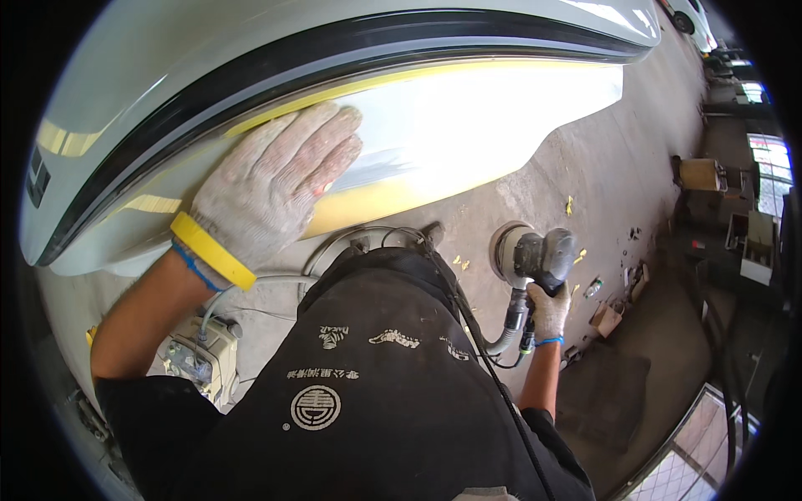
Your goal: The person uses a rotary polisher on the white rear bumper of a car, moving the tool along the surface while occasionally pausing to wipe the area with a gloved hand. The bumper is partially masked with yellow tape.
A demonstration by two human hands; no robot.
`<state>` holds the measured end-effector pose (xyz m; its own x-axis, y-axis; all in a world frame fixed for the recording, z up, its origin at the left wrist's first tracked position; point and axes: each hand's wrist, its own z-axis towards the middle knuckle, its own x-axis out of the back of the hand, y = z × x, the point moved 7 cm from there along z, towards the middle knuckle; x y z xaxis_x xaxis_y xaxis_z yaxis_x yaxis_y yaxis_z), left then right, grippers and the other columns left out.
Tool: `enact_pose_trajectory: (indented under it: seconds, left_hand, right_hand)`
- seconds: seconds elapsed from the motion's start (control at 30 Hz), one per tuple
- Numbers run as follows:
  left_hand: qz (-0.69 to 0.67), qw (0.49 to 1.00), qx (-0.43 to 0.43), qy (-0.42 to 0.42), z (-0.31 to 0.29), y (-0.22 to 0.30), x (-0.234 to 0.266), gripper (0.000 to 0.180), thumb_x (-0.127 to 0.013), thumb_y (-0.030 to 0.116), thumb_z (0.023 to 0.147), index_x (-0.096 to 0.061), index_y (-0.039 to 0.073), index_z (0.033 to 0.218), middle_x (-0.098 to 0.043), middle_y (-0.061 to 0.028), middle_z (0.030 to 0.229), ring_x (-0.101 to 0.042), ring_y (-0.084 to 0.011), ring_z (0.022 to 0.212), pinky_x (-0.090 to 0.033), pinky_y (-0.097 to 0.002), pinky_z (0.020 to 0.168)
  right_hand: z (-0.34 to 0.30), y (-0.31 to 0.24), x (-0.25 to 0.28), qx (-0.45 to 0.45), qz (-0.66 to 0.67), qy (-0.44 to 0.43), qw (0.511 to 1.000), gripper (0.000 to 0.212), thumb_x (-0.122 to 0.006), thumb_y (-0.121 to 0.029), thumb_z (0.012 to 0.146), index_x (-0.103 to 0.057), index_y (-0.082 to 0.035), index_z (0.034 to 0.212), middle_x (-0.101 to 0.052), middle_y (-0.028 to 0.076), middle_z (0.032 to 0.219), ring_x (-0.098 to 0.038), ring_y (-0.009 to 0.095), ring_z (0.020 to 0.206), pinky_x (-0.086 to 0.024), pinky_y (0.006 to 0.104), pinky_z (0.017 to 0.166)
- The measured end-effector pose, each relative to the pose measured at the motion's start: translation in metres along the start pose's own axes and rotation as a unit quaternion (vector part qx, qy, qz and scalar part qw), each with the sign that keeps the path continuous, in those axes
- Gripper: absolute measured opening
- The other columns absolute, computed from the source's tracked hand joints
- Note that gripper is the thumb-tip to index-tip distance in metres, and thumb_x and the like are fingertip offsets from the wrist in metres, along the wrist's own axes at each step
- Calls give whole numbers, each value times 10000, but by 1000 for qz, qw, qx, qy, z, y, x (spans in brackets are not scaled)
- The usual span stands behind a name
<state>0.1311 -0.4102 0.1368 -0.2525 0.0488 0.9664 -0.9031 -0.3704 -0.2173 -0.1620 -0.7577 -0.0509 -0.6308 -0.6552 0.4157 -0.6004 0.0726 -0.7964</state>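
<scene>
My left hand (pixel 271 175), in a dusty knitted work glove with a yellow band (pixel 210 249) at the wrist, lies flat on a white car body panel (pixel 468 117). Its fingers are stretched out over a dull grey patch, close to the yellow masking tape (pixel 376 82) along the panel's upper edge. Off to the right, away from the panel, my right hand (pixel 550 313) is gloved too and wrapped round a round-pad orbital sander (pixel 532 255). A grey hose (pixel 505 334) runs from the sander; its pad faces left and touches nothing I can see.
Black trim (pixel 334 52) borders the panel above. A beige machine (pixel 213 359) with a hose stands at lower left. Cables loop by my feet and over my dark apron (pixel 376 367). Yellow tape scraps and a bottle (pixel 593 287) lie on the concrete floor (pixel 618 192). Cardboard boxes (pixel 702 174) stand far right.
</scene>
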Motion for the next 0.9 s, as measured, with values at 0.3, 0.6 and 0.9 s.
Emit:
enact_pose_trajectory:
  seconds: [0.3, 0.6, 0.9]
  left_hand:
    - [38, 996, 27, 72, 57, 34, -20, 577, -540, 171, 821, -460, 51, 1379, -424, -105, 1453, -362, -235, 1364, -264, -371, 1159]
    - [16, 998, 24, 63, 112, 52, -23, 662, -617, 239, 779, -438, 72, 1395, -383, -94, 1478, -319, -233, 1394, -249, -372, 1167]
    - [-10, 995, 94, -30, 42, 37, 7, 766, -781, 261, 622, -489, 106, 1313, -428, -58, 1423, -362, -234, 1362, -297, -364, 1123]
  right_hand:
    - [-74, -147, 19, 106, -6, 38, 994, 272, -690, -80, 744, -606, 32, 978, -642, 76, 772, -593, 149, 630, -470, 263, 587]
    - [-52, -266, 22, 249, -82, -32, 965, 403, -763, -42, 699, -629, 52, 1068, -690, 104, 974, -644, 163, 867, -511, 312, 805]
    - [-61, -308, -20, 271, -121, -96, 950, 496, -770, -29, 689, -596, 43, 1148, -689, 125, 1067, -655, 179, 963, -516, 336, 881]
